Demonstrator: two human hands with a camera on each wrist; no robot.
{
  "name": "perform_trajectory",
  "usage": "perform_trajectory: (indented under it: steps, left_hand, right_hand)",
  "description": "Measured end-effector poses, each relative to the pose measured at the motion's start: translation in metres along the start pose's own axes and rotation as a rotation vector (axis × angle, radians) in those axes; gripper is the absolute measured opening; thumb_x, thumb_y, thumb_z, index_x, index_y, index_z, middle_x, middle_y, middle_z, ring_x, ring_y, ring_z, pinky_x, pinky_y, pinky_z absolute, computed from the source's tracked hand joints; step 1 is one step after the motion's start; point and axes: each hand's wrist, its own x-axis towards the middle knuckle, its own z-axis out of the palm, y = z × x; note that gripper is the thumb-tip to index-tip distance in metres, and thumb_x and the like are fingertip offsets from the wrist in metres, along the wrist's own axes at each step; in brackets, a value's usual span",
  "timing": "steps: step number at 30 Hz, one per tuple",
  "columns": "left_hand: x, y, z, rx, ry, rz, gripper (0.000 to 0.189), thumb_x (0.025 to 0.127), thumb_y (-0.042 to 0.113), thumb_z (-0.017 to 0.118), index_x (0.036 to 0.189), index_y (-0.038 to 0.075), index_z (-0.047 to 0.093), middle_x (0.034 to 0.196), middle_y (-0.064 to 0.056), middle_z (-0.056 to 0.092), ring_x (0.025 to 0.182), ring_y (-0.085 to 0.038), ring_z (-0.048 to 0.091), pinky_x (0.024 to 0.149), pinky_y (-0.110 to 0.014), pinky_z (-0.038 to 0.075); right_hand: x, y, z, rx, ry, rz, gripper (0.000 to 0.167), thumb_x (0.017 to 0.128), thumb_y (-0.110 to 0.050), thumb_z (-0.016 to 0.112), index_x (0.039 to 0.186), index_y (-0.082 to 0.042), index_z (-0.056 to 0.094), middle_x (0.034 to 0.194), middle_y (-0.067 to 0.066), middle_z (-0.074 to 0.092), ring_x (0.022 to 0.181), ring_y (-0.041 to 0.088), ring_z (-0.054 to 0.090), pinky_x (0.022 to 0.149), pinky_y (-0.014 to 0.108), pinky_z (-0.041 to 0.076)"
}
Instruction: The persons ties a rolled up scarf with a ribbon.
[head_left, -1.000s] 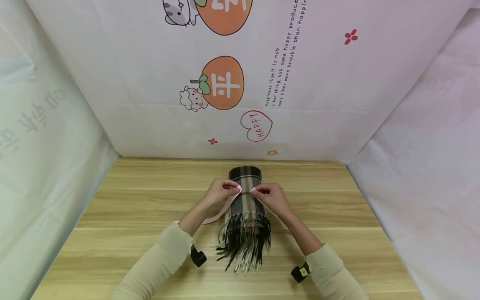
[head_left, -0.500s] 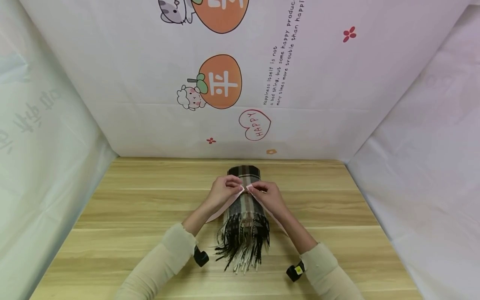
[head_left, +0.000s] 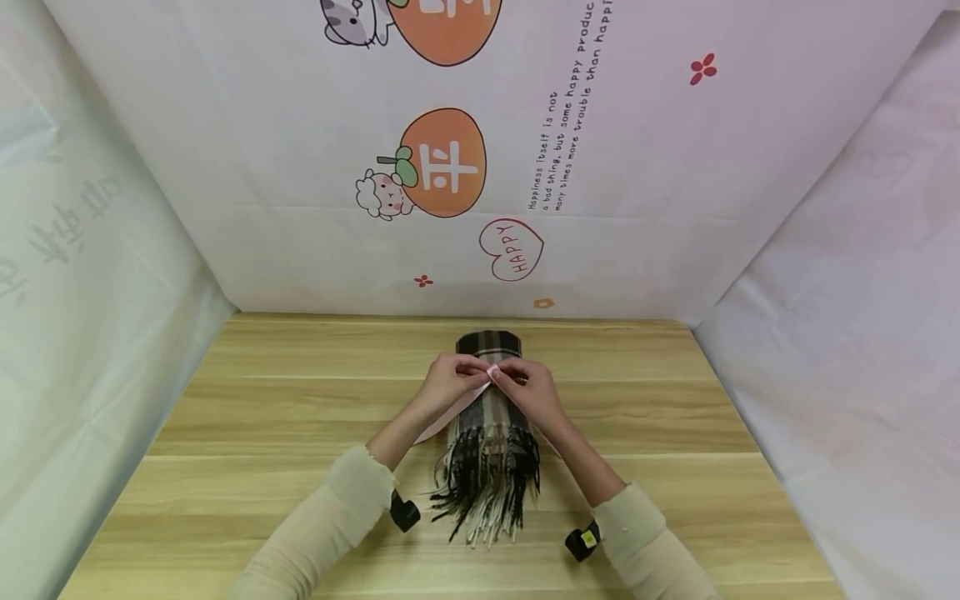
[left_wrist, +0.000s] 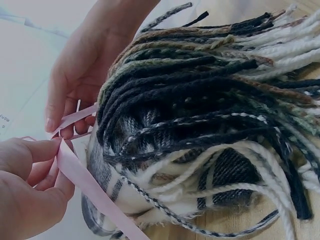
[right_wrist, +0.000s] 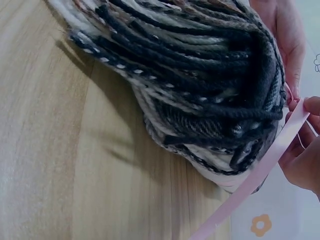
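Note:
A rolled plaid scarf (head_left: 492, 410) in black, grey, white and brown lies on the table, its fringe (head_left: 483, 492) spread toward the person. A pale pink ribbon (left_wrist: 95, 192) passes around the roll, and its two sides meet above the scarf. My left hand (head_left: 444, 385) pinches one side of the ribbon between thumb and fingers. From the other side, my right hand (head_left: 536, 392) pinches the ribbon too, fingertips right against those of the left. In the right wrist view a length of ribbon (right_wrist: 255, 177) slants down from the right hand past the fringe.
The wood-grain table (head_left: 300, 400) is bordered by white printed sheets, with one wall (head_left: 600, 258) behind the scarf and others at left and right. A black wrist camera (head_left: 405, 512) hangs under the left wrist, another black camera (head_left: 581, 543) under the right.
Both hands have drawn together over the scarf. The ribbon's two sides, apart one second ago, now meet and cross at the fingertips. The scarf stays in place.

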Motion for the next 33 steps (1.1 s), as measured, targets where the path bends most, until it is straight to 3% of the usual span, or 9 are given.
perform_trajectory:
  steps: [6, 12, 15, 23, 29, 33]
  left_hand:
    - [0.000, 0.000, -0.001, -0.027, -0.033, -0.019, 0.021, 0.092, 0.009, 0.070, 0.113, 0.007, 0.074, 0.108, -0.011, 0.074, 0.095, -0.018, 0.071, 0.084, -0.032, 0.058]
    - [0.000, 0.001, -0.001, -0.039, -0.044, -0.037, 0.022, 0.095, 0.018, 0.069, 0.114, 0.008, 0.074, 0.111, -0.010, 0.073, 0.098, -0.018, 0.069, 0.093, -0.048, 0.055]
    - [0.000, 0.002, 0.000, -0.026, -0.032, -0.035, 0.022, 0.095, 0.022, 0.069, 0.112, 0.009, 0.075, 0.110, -0.008, 0.074, 0.098, -0.018, 0.069, 0.094, -0.048, 0.054]
    - [0.002, 0.001, 0.003, 0.005, 0.025, 0.000, 0.014, 0.095, 0.019, 0.068, 0.101, 0.010, 0.077, 0.099, -0.007, 0.073, 0.090, -0.018, 0.067, 0.085, -0.041, 0.057]
    - [0.003, -0.001, 0.002, 0.022, 0.057, 0.015, 0.014, 0.095, 0.018, 0.069, 0.100, 0.009, 0.078, 0.093, -0.008, 0.075, 0.082, -0.023, 0.067, 0.068, -0.029, 0.053]
    - [0.004, -0.004, 0.002, -0.013, 0.046, 0.002, 0.015, 0.096, 0.016, 0.067, 0.103, 0.007, 0.077, 0.093, -0.009, 0.076, 0.077, -0.019, 0.067, 0.066, -0.030, 0.053]
  right_hand:
    - [-0.001, 0.002, 0.000, -0.041, 0.013, -0.048, 0.021, 0.098, -0.023, 0.064, 0.106, -0.008, 0.075, 0.104, 0.012, 0.074, 0.090, 0.020, 0.070, 0.078, 0.024, 0.056]
    - [-0.002, 0.001, 0.001, -0.092, 0.048, -0.059, 0.017, 0.097, -0.017, 0.065, 0.104, -0.006, 0.076, 0.099, 0.012, 0.075, 0.081, 0.018, 0.070, 0.067, 0.021, 0.054]
    - [-0.002, 0.000, 0.002, -0.122, 0.063, -0.075, 0.015, 0.096, -0.014, 0.066, 0.103, -0.006, 0.077, 0.096, 0.013, 0.075, 0.077, 0.019, 0.070, 0.063, 0.021, 0.054]
    - [-0.003, -0.002, 0.003, -0.140, 0.065, -0.082, 0.014, 0.095, -0.016, 0.068, 0.102, -0.006, 0.077, 0.093, 0.011, 0.075, 0.072, 0.012, 0.067, 0.062, 0.021, 0.053]
    - [-0.003, 0.005, -0.003, -0.061, 0.060, -0.038, 0.018, 0.099, -0.018, 0.064, 0.102, -0.007, 0.077, 0.093, 0.013, 0.075, 0.067, 0.006, 0.058, 0.061, 0.021, 0.047]
    - [-0.002, 0.010, -0.006, -0.038, 0.042, -0.020, 0.019, 0.099, -0.017, 0.063, 0.105, -0.006, 0.077, 0.097, 0.016, 0.075, 0.070, 0.006, 0.057, 0.063, 0.020, 0.045]
